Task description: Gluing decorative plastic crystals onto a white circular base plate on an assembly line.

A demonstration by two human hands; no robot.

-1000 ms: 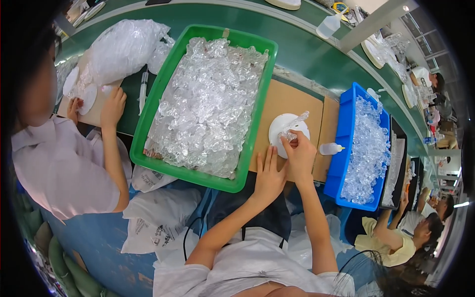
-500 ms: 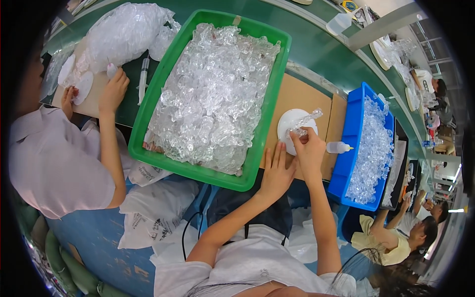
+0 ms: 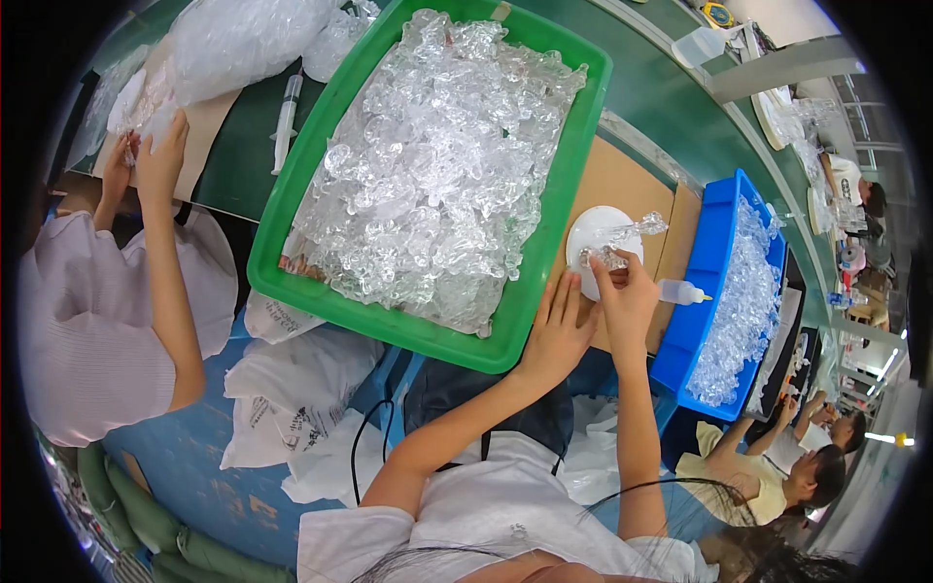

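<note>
A white round disc (image 3: pixel 585 277) lies on the brown cardboard (image 3: pixel 622 175) in front of me. Over it rests a clear plastic piece (image 3: pixel 649 225) with a knobbed end reaching past the disc's right rim. My right hand (image 3: pixel 627 306) pinches the near part of this clear piece between thumb and fingers; the fingers partly hide it. Flat and with fingers stretched out, my left hand (image 3: pixel 556 335) lies at the disc's near edge and holds nothing. Just right of my right hand lies a small translucent dropper bottle (image 3: pixel 683 291) with a yellowish tip.
A large green tray (image 3: pixel 394 342) heaped with clear plastic pieces stands to the left. On the right is a blue bin (image 3: pixel 702 277) of smaller clear pieces. Beyond the tray, a co-worker (image 3: pixel 107 321) handles a clear item near a syringe (image 3: pixel 287 121) and plastic bags (image 3: pixel 238 49).
The view has shifted slightly, so the bench things appear displaced. My hands keep their places at the disc. The co-worker's hands have come together and lifted a piece.
</note>
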